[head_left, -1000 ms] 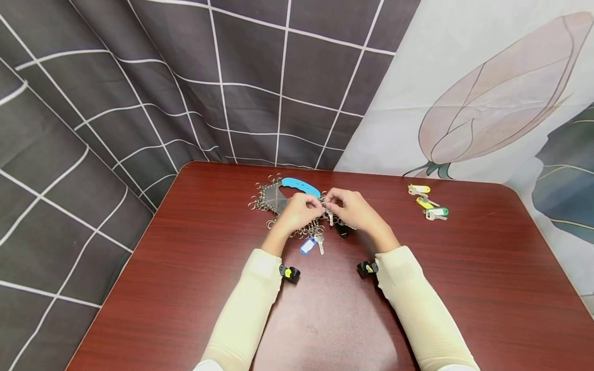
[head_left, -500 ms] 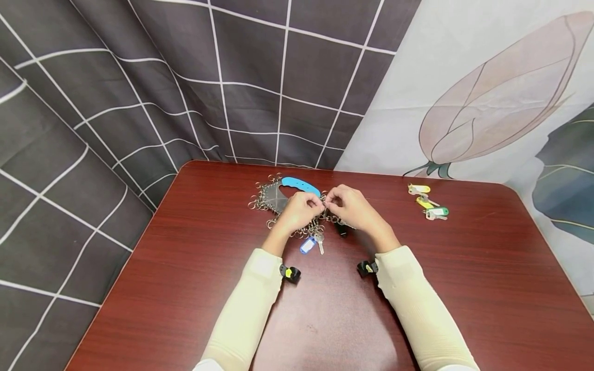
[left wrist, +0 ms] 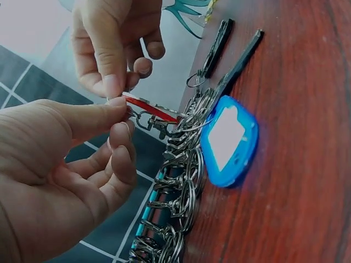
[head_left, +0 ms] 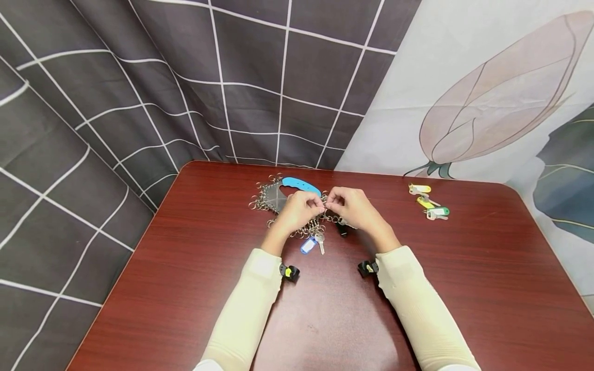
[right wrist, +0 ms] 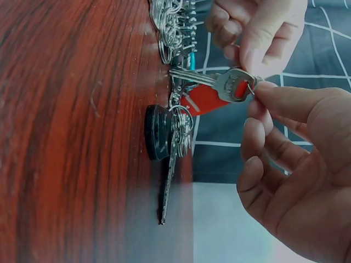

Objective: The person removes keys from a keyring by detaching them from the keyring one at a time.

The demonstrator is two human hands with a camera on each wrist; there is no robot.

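A clear key holder plate [head_left: 274, 197] with a blue handle [head_left: 301, 185] lies on the table, with snap hooks and metal rings along its edges. Over its right side my left hand [head_left: 299, 210] and right hand [head_left: 352, 207] meet fingertip to fingertip. Between the fingertips is a thin ring carrying a silver key [right wrist: 227, 86] and a red tag [left wrist: 151, 108]. My right thumb and finger pinch this ring. My left thumb and finger pinch at a small metal ring beside it; the exact contact is hidden. A blue tag [head_left: 308, 245] with a key lies below.
A black tag [right wrist: 158, 131] and another key hang by the holder's right side. At the table's far right lie loose keys with yellow tags [head_left: 420, 189] and a green tag [head_left: 438, 211]. Curtains stand behind the table's [head_left: 325, 319] back edge.
Both hands stay at the same spot with tiny finger shifts. The key hanging below the fingertips a second ago is no longer visible in the head view.
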